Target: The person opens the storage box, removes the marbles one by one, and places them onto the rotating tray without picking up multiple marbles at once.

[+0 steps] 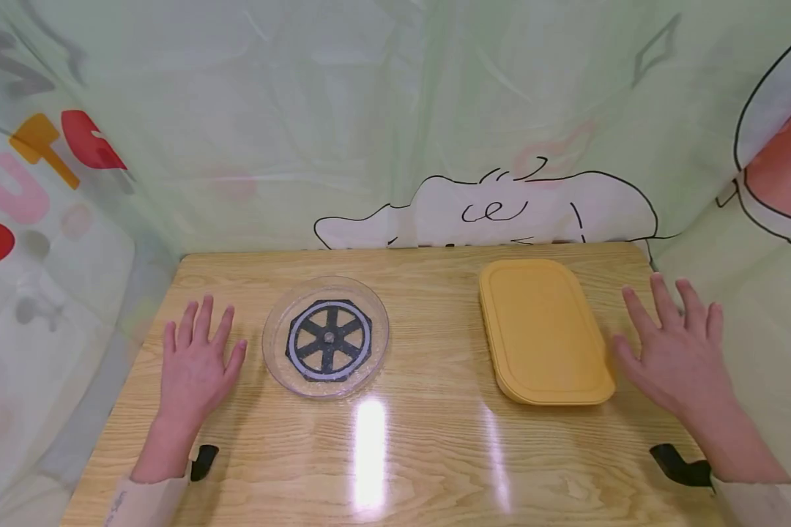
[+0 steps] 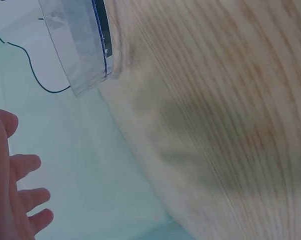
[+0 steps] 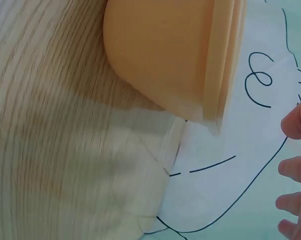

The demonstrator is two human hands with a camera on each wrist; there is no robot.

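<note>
My left hand (image 1: 196, 369) has its fingers spread, palm down, to the left of a round clear dish (image 1: 274, 366). Inside the dish shows a black, eight-sided, wheel-like shape (image 1: 329, 337) with spokes and a pale ring. On the other side, my right hand (image 1: 682, 359) hovers or rests just right of a yellow lidded box (image 1: 543, 329), fingers spread; contact cannot be told. Neither hand holds anything. The left wrist view shows the dish's clear side (image 2: 78, 45) and the left fingers (image 2: 25, 165). In the right wrist view, the box's deep side (image 3: 160, 50) is apart from the right fingertips (image 3: 293, 167).
Both things stand on a wooden table (image 1: 428, 454), the dish left of centre and the box right. Pale green printed sheeting (image 1: 270, 132) hangs behind and along the sides. Bright light reflections cross the table's front. A black strap piece (image 1: 682, 466) shows by the right wrist.
</note>
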